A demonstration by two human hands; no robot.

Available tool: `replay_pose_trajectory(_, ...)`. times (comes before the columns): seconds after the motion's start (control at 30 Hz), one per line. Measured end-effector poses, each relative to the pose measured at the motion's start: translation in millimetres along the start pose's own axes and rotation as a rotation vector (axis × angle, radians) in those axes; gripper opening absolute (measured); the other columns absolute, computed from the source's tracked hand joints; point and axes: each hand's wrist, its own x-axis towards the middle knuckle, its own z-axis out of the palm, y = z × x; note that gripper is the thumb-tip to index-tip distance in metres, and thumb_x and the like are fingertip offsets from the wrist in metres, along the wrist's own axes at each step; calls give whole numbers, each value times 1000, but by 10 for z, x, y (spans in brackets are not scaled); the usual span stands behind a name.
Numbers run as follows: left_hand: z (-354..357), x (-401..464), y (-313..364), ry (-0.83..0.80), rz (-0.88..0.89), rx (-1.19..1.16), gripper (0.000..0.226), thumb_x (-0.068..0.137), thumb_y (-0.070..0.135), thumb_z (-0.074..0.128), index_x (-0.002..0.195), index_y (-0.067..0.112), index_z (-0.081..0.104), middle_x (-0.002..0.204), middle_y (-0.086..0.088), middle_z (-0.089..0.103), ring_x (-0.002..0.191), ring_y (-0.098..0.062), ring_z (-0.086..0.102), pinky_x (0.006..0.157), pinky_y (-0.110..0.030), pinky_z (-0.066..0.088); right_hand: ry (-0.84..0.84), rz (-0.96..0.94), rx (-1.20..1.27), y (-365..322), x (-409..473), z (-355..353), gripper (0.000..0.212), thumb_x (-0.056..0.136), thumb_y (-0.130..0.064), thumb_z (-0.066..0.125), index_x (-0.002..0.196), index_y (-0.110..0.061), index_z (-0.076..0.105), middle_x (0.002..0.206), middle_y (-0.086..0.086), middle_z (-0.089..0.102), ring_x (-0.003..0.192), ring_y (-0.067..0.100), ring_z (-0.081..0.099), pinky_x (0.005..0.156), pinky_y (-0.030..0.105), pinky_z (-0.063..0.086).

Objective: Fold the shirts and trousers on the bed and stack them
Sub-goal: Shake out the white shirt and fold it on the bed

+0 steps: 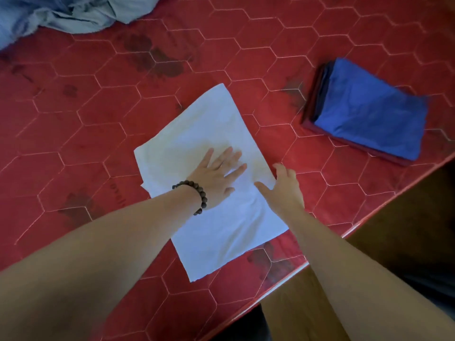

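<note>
shirt: white shirt [211, 173], folded to a long strip, lies near the bed's [73, 124] front edge, slanted to it.
left hand: left hand [216, 175] lies flat on the strip's middle, fingers straight and spread, likely pinning the cloth for the next fold.
right hand: right hand [283, 188] at the strip's right edge, fingers loosely apart, gripping nothing.
stack: blue-topped stack [366, 109] sits well apart to the right, close to the edge.
pile: unfolded pile [61, 13] far left.
room: open mattress between strip and stack.
</note>
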Motion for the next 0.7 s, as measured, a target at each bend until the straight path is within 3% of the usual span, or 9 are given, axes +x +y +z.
replay_pose_trajectory(0.1,-76,278,-84,-12,59,107,73,97,18,39,154,25,-5,161,-2,-16,146,-28,-23,113,-58,-15,-63,185,174,-47,134,86,45,83,-36,70,114,-12,47,109,10,61,101,33,59,82,41,49)
replay_pose_trajectory(0.17,-176,489,-122,0,97,172,82,90,6,42,153,26,-6,162,-2,-14,147,-29,-19,113,-59,-12,-89,172,197,-44,189,111,25,83,-31,68,86,-16,48,85,3,59,84,30,59,68,35,44)
replay_pose_trajectory(0.23,-306,727,-213,-6,138,218,77,95,11,39,153,28,-10,162,0,-12,148,-29,-16,114,-60,-7,-95,112,186,-29,199,115,28,84,-28,64,69,-20,42,72,0,52,74,28,54,61,32,38)
replay_pose_trajectory(0.3,-486,949,-309,-69,185,206,74,98,27,45,154,30,-4,163,2,-2,149,-26,-5,116,-58,-2,-88,66,173,-6,189,98,24,85,-29,62,71,-18,47,71,1,55,73,30,56,60,31,37)
replay_pose_trajectory(0.33,-583,1043,-339,-108,209,187,73,95,34,53,153,31,9,161,2,12,148,-25,7,117,-55,1,-88,50,151,4,182,87,22,86,-31,62,75,-16,50,72,1,56,74,30,56,59,31,37)
replay_pose_trajectory(0.4,-730,1174,-366,-141,251,201,69,83,45,67,142,30,35,141,3,43,133,-23,35,117,-46,11,-91,32,112,27,176,75,24,88,-35,61,78,-17,50,72,-1,55,72,28,55,58,31,36)
replay_pose_trajectory(0.47,-834,1242,-393,-193,278,279,62,77,56,69,128,29,46,121,4,57,117,-20,47,109,-38,23,-101,21,83,30,176,70,26,86,-41,62,79,-20,49,70,-4,53,69,25,54,55,30,33)
replay_pose_trajectory(0.6,-928,1206,-537,-306,300,334,53,78,66,60,117,30,55,112,7,57,111,-17,49,95,-34,31,-195,-63,115,28,160,81,24,83,-39,64,72,-22,52,66,-7,53,66,21,53,53,30,36)
replay_pose_trajectory(0.7,-990,1092,-673,-342,307,243,37,81,55,62,99,23,55,83,10,56,90,-18,56,94,-32,36,-198,-148,193,21,126,15,19,86,-36,61,78,-20,54,67,-6,55,64,19,53,56,34,42)
